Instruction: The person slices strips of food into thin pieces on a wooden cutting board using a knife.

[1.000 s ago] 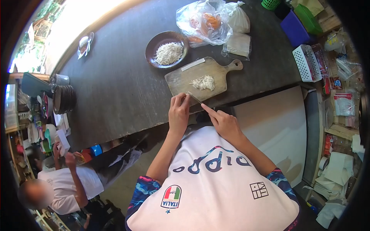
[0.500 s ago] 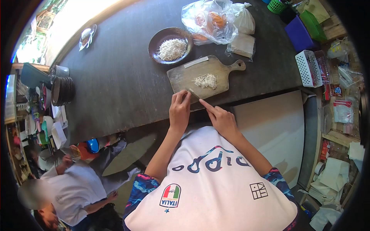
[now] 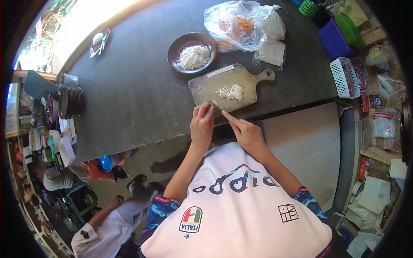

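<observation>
A wooden cutting board point(image 3: 202, 88) lies near the table's front edge, with a small pile of thin pale shreds point(image 3: 231, 92) on it. One flat pale strip point(image 3: 220, 71) rests along the board's far side. At the near edge, my left hand point(image 3: 202, 129) is closed, its fingertips pinched over a piece they mostly cover. My right hand point(image 3: 248, 135) grips a knife point(image 3: 218, 105), index finger stretched along it; the handle is hidden in the palm. The blade lies close beside my left fingertips. Beyond the board, a brown plate point(image 3: 173, 50) holds a heap of similar shreds.
Clear plastic bags with orange items point(image 3: 234, 26) and a packet of pale sheets point(image 3: 271, 52) lie behind the board. Stacked dark plates point(image 3: 71, 102) stand at the table's left end, a white basket point(image 3: 344, 77) at the right. Another person point(image 3: 116, 228) is at lower left.
The other person has moved down and to the right, leaning away from the shelf. My hands keep nearly the same position at the board; the view has shifted slightly.
</observation>
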